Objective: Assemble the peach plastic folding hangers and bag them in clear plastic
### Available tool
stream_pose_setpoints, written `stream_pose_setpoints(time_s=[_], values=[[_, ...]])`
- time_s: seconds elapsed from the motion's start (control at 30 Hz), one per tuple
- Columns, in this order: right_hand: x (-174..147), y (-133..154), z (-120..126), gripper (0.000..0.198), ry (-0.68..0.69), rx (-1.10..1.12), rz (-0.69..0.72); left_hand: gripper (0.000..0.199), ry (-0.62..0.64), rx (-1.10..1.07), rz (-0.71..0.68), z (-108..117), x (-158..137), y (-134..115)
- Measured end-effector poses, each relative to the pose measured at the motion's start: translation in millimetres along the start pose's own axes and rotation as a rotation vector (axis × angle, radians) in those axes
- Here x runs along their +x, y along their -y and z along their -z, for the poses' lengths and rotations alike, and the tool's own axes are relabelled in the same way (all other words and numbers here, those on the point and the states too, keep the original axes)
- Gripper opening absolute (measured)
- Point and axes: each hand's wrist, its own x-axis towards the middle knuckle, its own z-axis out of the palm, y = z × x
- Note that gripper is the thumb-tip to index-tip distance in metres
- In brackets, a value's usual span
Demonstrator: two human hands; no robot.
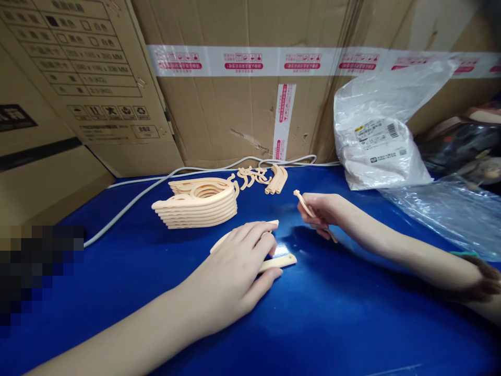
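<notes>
My left hand (248, 261) lies over a cream plastic frame piece (279, 262) on the blue tabletop, its fingers curled over the top and the thumb against the near edge. A bar with a small hole at its end sticks out to the right, while the palm hides most of the piece. To the right and a little above the table, my right hand (319, 213) pinches a slim, curved cream plastic strip (304, 202). The strip is apart from the frame piece. Behind my left hand stands a neat stack of matching cream frames (199, 209) with rounded openings.
Small curved hook-like pieces (250, 176) and several curved bars (276, 180) lie at the back. A white cable (133, 203) runs along the rear. Cardboard boxes (235, 115) wall the back and left. A white plastic bag (379, 141) and clear film (450, 209) sit right.
</notes>
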Motion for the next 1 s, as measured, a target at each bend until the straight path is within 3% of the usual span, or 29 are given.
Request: stream_pose_setpoints(time_s=[0.3,0.73,1.0], values=[[-5.6,6.6,-0.5,0.04,0.093,-0.72,0.308,0.015,-0.088,-0.025,-0.011,-5.5,-0.3,3.3],[-11.6,7.4,-4.9,0.039,0.239,-0.725,0.235,0.013,-0.123,-0.113,0.05,-0.6,3.1,2.5],[-14.7,7.7,-10.4,0.038,0.23,-0.724,0.223,0.029,-0.101,-0.028,-0.003,-4.2,2.5,4.5]])
